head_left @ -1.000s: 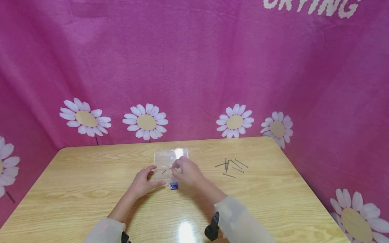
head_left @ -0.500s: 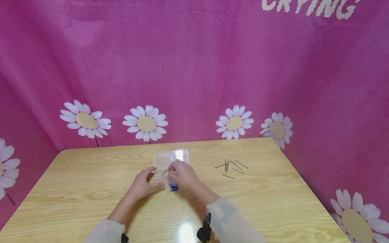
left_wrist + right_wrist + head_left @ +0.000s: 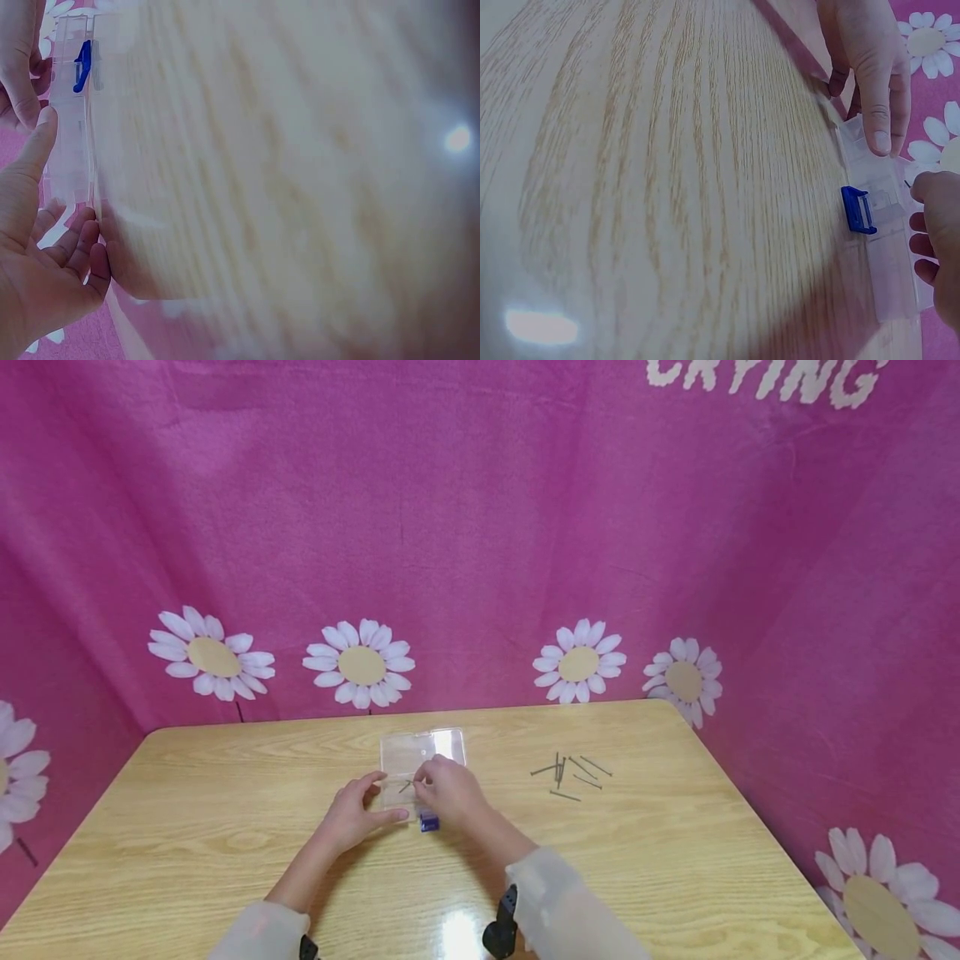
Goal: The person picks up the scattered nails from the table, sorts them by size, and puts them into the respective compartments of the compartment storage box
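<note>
A clear plastic compartment box (image 3: 392, 800) lies on the table, its transparent lid (image 3: 405, 750) folded back. The blue latch (image 3: 859, 210) sticks out at the box's front. My left hand (image 3: 356, 810) holds the box at its left end, thumb on the front edge and fingers at the left side. My right hand (image 3: 452, 793) is over the box's middle, thumb and forefinger pinching a thin nail. Only a small tip of that nail (image 3: 907, 184) shows in the right wrist view. Another nail (image 3: 403, 788) lies inside the box, partly overlapped by the held one.
Several loose nails (image 3: 585, 771) lie scattered on the wooden table (image 3: 225, 827) to the right of the box. Behind the table hangs a magenta cloth (image 3: 472, 527) printed with white daisies. Straps with black devices (image 3: 501, 927) sit on both wrists.
My right hand has moved slightly left and down over the box, bringing the pinched nail beside the one lying there. During the last half second it barely moves. My left hand stays in place.
</note>
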{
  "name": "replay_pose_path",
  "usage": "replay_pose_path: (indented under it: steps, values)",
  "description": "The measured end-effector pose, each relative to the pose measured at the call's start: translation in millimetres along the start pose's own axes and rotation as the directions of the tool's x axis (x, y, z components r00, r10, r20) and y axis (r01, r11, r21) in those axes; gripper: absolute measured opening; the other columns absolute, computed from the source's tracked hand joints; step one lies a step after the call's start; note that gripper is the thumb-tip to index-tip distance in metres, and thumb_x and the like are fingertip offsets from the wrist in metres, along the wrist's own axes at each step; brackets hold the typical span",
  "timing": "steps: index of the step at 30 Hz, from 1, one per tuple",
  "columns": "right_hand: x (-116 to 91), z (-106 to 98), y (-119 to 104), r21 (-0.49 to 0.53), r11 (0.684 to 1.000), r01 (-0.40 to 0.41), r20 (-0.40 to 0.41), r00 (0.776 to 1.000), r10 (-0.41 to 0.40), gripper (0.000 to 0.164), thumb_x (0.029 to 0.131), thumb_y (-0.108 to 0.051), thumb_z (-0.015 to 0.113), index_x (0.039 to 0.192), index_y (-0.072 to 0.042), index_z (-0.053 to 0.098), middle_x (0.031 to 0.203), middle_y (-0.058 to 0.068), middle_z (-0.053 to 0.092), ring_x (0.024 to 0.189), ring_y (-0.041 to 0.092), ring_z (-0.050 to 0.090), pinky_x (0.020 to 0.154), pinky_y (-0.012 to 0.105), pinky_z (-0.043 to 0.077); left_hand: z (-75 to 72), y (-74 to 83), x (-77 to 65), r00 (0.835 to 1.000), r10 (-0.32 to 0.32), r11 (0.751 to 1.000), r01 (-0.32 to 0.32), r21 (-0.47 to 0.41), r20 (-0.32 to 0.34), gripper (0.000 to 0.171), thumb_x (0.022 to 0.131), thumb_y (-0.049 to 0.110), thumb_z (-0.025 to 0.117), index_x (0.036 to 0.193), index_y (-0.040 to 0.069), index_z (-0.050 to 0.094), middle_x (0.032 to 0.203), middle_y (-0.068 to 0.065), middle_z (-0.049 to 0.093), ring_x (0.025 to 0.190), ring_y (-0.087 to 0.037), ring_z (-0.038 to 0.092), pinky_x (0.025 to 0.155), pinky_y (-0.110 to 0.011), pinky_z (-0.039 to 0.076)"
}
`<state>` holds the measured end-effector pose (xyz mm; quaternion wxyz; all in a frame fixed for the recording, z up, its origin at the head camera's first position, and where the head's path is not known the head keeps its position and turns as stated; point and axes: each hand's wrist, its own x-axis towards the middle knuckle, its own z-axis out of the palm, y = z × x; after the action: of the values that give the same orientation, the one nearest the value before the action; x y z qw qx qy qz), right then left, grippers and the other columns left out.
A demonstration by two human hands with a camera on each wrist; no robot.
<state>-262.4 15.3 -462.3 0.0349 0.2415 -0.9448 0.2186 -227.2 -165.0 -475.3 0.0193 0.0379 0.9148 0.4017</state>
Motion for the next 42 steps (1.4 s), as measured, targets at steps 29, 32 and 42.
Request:
replay_pose_path:
  steps: [29, 32, 42]
  values:
    - [-0.7, -4.1, 1.4, 0.078, 0.996, -0.043, -0.001, 0.999, 0.044, 0.019, 0.090, -0.027, 0.058, 0.100, -0.014, 0.069, 0.093, 0.001, 0.061, 0.082, 0.013, 0.058, 0.073, 0.025, 0.049, -1.1, 2.0, -2.2, 1.000, -0.022, 1.000, 0.022, -0.013, 0.017, 0.080, 0.074, 0.041, 0.077, 0.136, 0.002, 0.044, 0.121, -0.020, 0.056, 0.112, -0.031, 0.052, 0.096, -0.048, 0.044]
    - [-2.0, -6.0, 2.8, 0.099, 0.993, -0.062, 0.003, 0.998, 0.062, 0.021, 0.091, -0.029, 0.056, 0.102, -0.014, 0.068, 0.093, 0.000, 0.060, 0.082, 0.012, 0.056, 0.073, 0.026, 0.049, -1.1, 2.2, -2.2, 1.000, -0.024, 1.000, 0.025, -0.014, 0.014, 0.080, 0.074, 0.041, 0.077, 0.136, 0.002, 0.044, 0.121, -0.020, 0.056, 0.111, -0.031, 0.051, 0.096, -0.048, 0.044]
    - [-6.0, -13.5, 13.7, 0.087, 0.994, -0.060, 0.006, 0.998, 0.059, 0.023, 0.092, -0.029, 0.053, 0.100, -0.014, 0.068, 0.095, 0.000, 0.057, 0.085, 0.013, 0.056, 0.078, 0.029, 0.049, -1.5, 3.6, -3.6, 1.000, -0.024, 1.000, 0.024, -0.010, 0.014, 0.081, 0.073, 0.041, 0.077, 0.135, 0.001, 0.044, 0.121, -0.021, 0.056, 0.110, -0.031, 0.052, 0.095, -0.048, 0.044]
